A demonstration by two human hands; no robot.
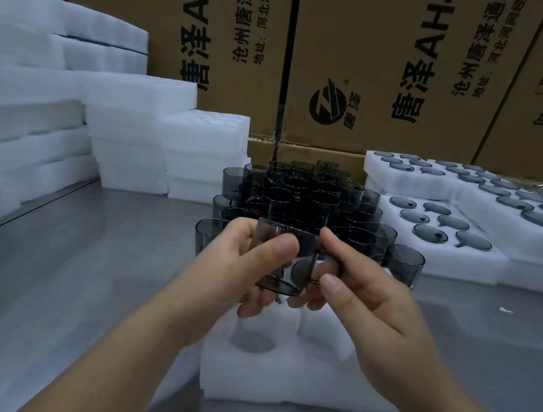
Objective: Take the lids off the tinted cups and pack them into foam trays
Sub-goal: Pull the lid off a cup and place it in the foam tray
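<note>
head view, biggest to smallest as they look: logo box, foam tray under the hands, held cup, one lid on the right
1. logo box
2. foam tray
3. held cup
4. lid
The cup is nearer the camera, so its true margin over the lid is unsure.

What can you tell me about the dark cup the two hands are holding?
The cup is see-through smoky grey, like glass or clear plastic, with straight round walls. It is held in the air above a white foam tray, in front of a pile of matching cups. The left hand wraps its side, thumb across the front; the right hand pinches its right side. Whether a lid is on it is unclear.
</note>
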